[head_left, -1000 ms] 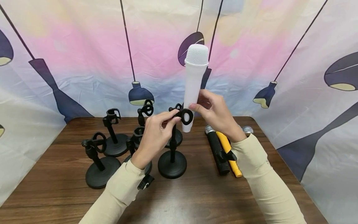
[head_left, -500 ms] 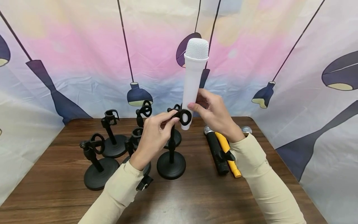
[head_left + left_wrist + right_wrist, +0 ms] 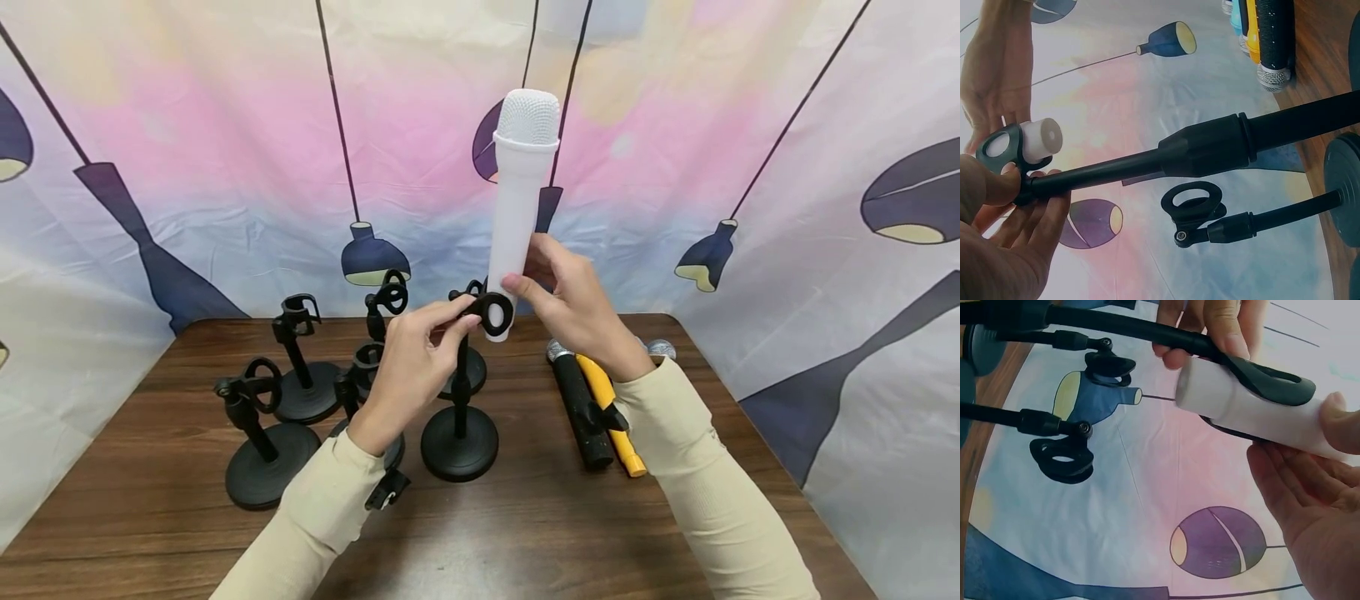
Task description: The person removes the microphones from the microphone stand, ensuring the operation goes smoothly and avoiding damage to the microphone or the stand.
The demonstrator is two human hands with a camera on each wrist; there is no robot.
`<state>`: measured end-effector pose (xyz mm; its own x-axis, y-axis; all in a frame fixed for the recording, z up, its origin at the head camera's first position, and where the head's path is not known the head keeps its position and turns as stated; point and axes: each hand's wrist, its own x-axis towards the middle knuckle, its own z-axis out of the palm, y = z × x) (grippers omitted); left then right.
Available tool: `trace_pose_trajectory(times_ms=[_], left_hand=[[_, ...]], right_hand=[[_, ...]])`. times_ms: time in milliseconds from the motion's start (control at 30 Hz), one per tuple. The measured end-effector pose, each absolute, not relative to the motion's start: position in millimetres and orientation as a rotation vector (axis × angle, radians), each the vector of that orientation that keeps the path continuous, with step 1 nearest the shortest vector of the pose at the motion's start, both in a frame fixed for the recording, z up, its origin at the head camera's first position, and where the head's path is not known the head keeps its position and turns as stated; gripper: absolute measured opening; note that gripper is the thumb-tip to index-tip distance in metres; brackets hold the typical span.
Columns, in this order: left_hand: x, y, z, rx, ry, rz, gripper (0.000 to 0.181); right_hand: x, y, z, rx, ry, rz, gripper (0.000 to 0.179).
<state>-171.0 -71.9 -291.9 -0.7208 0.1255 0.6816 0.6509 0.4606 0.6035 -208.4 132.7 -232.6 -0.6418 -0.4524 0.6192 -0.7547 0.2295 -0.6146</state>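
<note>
My right hand (image 3: 573,292) grips the lower body of a white microphone (image 3: 516,200), which stands nearly upright with its mesh head on top. The microphone's bottom end lies within the black clip (image 3: 1282,384) of a desk microphone stand (image 3: 461,442). Between thumb and fingers, my left hand (image 3: 416,358) pinches this stand at the joint under the clip. The left wrist view shows the microphone's round butt end poking out of the clip, and the stand's thin pole (image 3: 1110,170) running away from the fingers.
Several other black stands (image 3: 273,462) with bare clips stand on the wooden table (image 3: 525,533), left of and behind the held one. To the right lie a black microphone (image 3: 581,408) and a yellow microphone (image 3: 611,408), partly under the right forearm. A printed curtain (image 3: 247,108) hangs behind.
The white microphone has risen slightly, with less of its end showing below the clip. My right hand has shifted up a little; my left hand keeps its pinch on the stand.
</note>
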Motion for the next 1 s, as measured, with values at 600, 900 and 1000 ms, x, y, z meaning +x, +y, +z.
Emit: trace_pose_trajectory(times_ms=[600, 900, 1000], left_hand=[[-170.5, -71.9, -292.5, -0.639, -2.152, -1.228, 0.029], [-171.0, -70.4, -292.1, -0.633, -2.154, -1.240, 0.029], [-170.9, -69.8, -291.8, -0.634, -2.150, -1.253, 0.029]], right_hand=[[-208.5, 130.9, -225.1, 1.056, -2.268, 1.378, 0.036], [-206.5, 131.8, -221.3, 1.053, -2.177, 1.478, 0.042], [-207.2, 132.7, -218.9, 1.042, -2.082, 1.517, 0.041]])
